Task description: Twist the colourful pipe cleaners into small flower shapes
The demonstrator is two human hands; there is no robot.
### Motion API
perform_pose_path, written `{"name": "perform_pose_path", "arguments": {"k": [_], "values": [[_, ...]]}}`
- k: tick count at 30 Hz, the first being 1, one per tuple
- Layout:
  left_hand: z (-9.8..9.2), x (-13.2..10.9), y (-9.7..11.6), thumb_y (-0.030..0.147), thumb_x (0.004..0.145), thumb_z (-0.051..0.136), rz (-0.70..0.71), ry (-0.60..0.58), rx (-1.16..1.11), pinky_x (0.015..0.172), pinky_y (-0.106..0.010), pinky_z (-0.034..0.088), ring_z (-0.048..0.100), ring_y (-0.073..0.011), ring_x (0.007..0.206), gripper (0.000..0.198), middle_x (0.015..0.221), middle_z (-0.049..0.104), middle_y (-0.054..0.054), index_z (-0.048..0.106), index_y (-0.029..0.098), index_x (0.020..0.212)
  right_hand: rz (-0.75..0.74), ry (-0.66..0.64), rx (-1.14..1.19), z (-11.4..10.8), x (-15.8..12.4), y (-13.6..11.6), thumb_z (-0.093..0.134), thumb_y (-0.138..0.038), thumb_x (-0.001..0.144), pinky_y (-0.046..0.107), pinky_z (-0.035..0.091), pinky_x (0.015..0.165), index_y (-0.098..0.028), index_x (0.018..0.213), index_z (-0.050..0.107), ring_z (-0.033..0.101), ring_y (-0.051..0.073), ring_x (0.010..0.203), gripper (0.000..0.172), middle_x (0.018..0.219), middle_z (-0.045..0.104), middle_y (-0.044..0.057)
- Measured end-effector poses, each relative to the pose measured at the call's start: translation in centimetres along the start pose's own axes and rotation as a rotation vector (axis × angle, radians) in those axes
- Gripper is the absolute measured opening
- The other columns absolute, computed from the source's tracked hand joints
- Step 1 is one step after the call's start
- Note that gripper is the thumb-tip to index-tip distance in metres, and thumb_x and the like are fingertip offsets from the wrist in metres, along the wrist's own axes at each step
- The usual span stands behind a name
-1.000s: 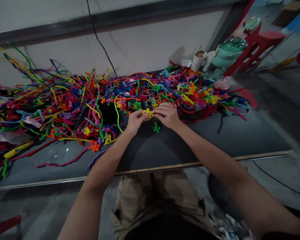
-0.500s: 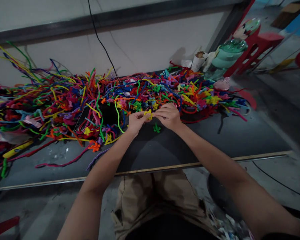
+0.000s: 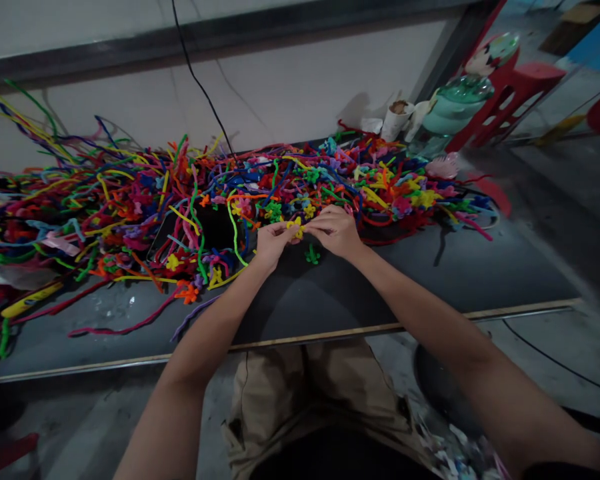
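Between my two hands, just above the dark table, is a yellow pipe-cleaner flower (image 3: 297,229). My left hand (image 3: 273,245) is closed, thumb and fingers pinching the flower from the left. From the right, my right hand (image 3: 336,231) pinches the flower's edge with its fingertips pressed together. On the tabletop under my hands lies a green pipe-cleaner piece (image 3: 312,255) with looped ends. Behind them spreads a tangled heap of coloured pipe cleaners (image 3: 130,180) with small finished flowers mixed in. My fingers partly cover the yellow flower.
The dark table (image 3: 360,293) has a pale front edge. A dark phone-like slab (image 3: 219,230) lies among the pipe cleaners. A green-tinted bottle (image 3: 450,113) and a paper cup (image 3: 397,120) stand at the back right. Behind is a red stool (image 3: 530,87); below, a black bin (image 3: 435,380).
The yellow flower has turned slightly between my fingers, with its petals more spread in view. Both hands stay in almost the same place; the whole view has shifted a little.
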State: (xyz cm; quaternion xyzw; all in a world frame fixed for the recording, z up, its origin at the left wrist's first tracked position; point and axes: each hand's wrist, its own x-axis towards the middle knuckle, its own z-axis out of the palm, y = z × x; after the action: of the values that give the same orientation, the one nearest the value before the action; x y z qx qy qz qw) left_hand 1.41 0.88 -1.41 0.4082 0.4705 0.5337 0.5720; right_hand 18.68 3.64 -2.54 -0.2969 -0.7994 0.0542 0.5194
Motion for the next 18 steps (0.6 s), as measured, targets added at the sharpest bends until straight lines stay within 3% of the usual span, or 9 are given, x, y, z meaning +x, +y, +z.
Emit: {"name": "perform_pose_path", "arguments": {"k": [3,7,11,18], "values": [[-0.04,0.13,0.05,0.041,0.058,0.088,-0.034,-0.008,-0.003,0.052,-0.021,0.050,0.062,-0.0092,0.051,0.034,0.061,0.068,0.000,0.072,0.015,0.071,0.003,0.010,0.022,-0.07,0.20,-0.05,0.066,-0.040,0.090,0.036,0.052,0.069,-0.026,0.091,0.079,0.065,0.018,0.070,0.019,0.080,0.077,0.003],[-0.38,0.26,0.26,0.044,0.058,0.087,-0.106,-0.078,0.021,0.050,-0.019,0.048,0.064,-0.0099,0.056,0.036,0.069,0.070,-0.001,0.072,0.015,0.077,-0.061,-0.005,-0.003,-0.23,0.29,0.07,0.063,-0.035,0.092,0.035,0.052,0.072,-0.026,0.084,0.078,0.068,0.018,0.074,0.019,0.078,0.077,0.002],[-0.81,0.38,0.62,0.040,0.053,0.089,-0.107,-0.161,0.101,0.049,-0.018,0.047,0.065,-0.0112,0.061,0.038,0.072,0.072,-0.003,0.073,0.016,0.077,-0.012,0.008,-0.027,-0.33,0.22,0.19,0.059,-0.036,0.095,0.036,0.053,0.074,-0.025,0.086,0.078,0.068,0.018,0.074,0.024,0.079,0.077,0.004],[-0.55,0.33,0.46,0.043,0.059,0.086,-0.016,0.032,0.050,0.049,-0.019,0.045,0.061,-0.0096,0.054,0.035,0.064,0.070,-0.003,0.071,0.014,0.073,0.070,-0.049,-0.149,0.18,-0.20,-0.78,0.059,-0.042,0.094,0.037,0.053,0.079,-0.020,0.095,0.076,0.070,0.021,0.080,0.028,0.086,0.077,0.008]]}}
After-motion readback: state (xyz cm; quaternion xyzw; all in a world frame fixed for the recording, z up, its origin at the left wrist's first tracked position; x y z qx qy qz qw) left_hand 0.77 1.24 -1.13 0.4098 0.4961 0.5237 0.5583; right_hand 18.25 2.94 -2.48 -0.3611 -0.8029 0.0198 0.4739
